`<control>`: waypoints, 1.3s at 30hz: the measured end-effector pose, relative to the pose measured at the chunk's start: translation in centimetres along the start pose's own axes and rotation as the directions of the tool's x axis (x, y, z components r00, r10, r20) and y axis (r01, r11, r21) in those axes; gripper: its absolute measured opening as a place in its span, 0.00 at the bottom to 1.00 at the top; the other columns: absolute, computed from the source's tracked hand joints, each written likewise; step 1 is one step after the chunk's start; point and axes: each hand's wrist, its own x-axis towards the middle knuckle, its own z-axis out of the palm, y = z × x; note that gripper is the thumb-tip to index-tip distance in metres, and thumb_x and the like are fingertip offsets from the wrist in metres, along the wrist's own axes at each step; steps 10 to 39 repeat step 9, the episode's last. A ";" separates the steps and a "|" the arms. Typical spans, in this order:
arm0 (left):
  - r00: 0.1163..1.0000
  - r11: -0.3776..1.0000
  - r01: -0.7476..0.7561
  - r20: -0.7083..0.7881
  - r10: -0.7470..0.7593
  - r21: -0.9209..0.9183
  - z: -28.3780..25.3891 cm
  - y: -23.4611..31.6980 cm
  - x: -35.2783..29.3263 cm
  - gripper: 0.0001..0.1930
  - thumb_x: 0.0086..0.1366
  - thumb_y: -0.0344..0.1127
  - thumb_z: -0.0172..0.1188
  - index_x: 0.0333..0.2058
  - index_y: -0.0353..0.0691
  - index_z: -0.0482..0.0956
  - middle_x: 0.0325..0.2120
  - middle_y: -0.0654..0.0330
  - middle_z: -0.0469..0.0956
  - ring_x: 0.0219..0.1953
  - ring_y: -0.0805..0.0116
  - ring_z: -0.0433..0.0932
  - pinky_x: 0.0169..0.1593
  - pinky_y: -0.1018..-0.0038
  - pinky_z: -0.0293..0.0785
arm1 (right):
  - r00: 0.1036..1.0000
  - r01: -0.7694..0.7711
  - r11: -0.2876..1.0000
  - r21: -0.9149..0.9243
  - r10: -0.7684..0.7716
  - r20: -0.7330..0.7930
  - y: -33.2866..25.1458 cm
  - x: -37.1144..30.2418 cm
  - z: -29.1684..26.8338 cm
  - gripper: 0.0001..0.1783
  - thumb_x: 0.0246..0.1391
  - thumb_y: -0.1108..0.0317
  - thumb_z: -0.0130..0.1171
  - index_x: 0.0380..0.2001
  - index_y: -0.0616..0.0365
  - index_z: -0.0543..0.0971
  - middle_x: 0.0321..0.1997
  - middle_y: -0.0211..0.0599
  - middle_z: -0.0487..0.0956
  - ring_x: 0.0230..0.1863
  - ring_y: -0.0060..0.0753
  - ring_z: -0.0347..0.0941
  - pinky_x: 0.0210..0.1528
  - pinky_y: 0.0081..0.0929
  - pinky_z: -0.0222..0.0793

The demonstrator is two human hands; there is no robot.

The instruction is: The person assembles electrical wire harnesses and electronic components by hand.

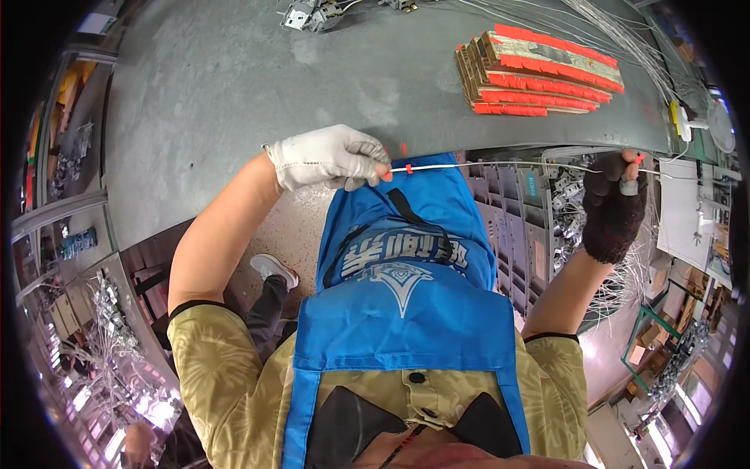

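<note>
A thin white wire [500, 163] is stretched between my two hands, just off the table's near edge and above my blue apron [406, 328]. My left hand [328, 159], in a whitish glove with bare fingertips, pinches the wire's left part. Close to those fingers, a small red tape tag [408, 169] sits on the wire. My right hand [616, 205], in a dark glove with bare fingertips, is closed around the wire farther right. A bit of red tape [639, 159] shows at its fingertips. Another red scrap [404, 148] lies by the table edge.
On the grey table [234, 86], a stack of wooden strips [539, 70] edged with red tape lies at the far right. Metal parts [308, 14] sit at the back. Bundled wires [625, 39] run along the right side. Below stands a grey rack [516, 211].
</note>
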 end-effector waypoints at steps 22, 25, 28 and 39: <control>0.817 0.798 -0.327 -0.272 0.508 0.506 3.6 1.0 -1.3 0.13 0.63 0.33 0.63 0.45 0.38 0.79 0.36 0.54 0.85 0.41 0.64 0.84 0.50 0.76 0.77 | 0.999 -0.020 0.974 0.226 0.008 0.053 -0.9 1.8 -0.4 0.13 0.69 0.62 0.48 0.51 0.55 0.73 0.29 0.24 0.68 0.23 0.19 0.59 0.21 0.16 0.59; 0.817 0.798 -0.327 -0.272 0.508 0.506 3.6 1.0 -1.3 0.13 0.63 0.33 0.63 0.45 0.38 0.79 0.36 0.54 0.85 0.41 0.64 0.84 0.50 0.76 0.77 | 0.999 -0.020 0.974 0.226 0.008 0.053 -0.9 1.8 -0.4 0.13 0.69 0.62 0.48 0.51 0.55 0.73 0.29 0.24 0.68 0.23 0.19 0.59 0.21 0.16 0.59; 0.817 0.798 -0.327 -0.272 0.508 0.506 3.6 1.0 -1.3 0.13 0.63 0.33 0.63 0.45 0.38 0.79 0.36 0.54 0.85 0.41 0.64 0.84 0.50 0.76 0.77 | 0.999 -0.020 0.974 0.226 0.008 0.053 -0.9 1.8 -0.4 0.13 0.69 0.62 0.48 0.51 0.55 0.73 0.29 0.24 0.68 0.23 0.19 0.59 0.21 0.16 0.59; 0.817 0.798 -0.327 -0.272 0.508 0.506 3.6 1.0 -1.3 0.13 0.63 0.33 0.63 0.45 0.38 0.79 0.36 0.54 0.85 0.41 0.64 0.84 0.50 0.76 0.77 | 0.999 -0.020 0.974 0.226 0.008 0.053 -0.9 1.8 -0.4 0.13 0.69 0.62 0.48 0.51 0.55 0.73 0.29 0.24 0.68 0.23 0.19 0.59 0.21 0.16 0.59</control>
